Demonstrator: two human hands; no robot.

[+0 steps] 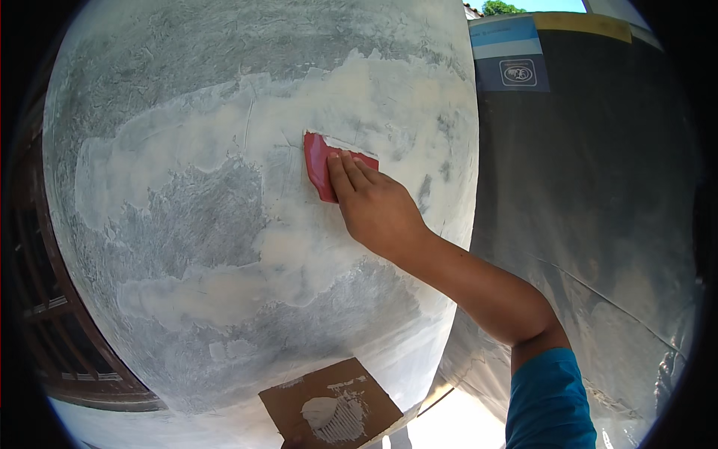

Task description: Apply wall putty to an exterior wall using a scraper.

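Observation:
My right hand holds a flat red putty spreader with its fingers pressed on the face. The spreader lies against the wall, and pale filler shows along its upper edge. Rough grey patches of the wall stand between smeared cream-white areas of filler. Low in the picture, a brown square board is held up in front of the wall, carrying a ridged lump of white putty. Only a dark sliver of my left hand shows at the board's lower edge; the rest is out of view.
A dark wooden window frame with bars borders the wall on the left. Beyond the wall's right edge hangs a large dark sheet with a blue label near its top. Bright ground lies at lower right.

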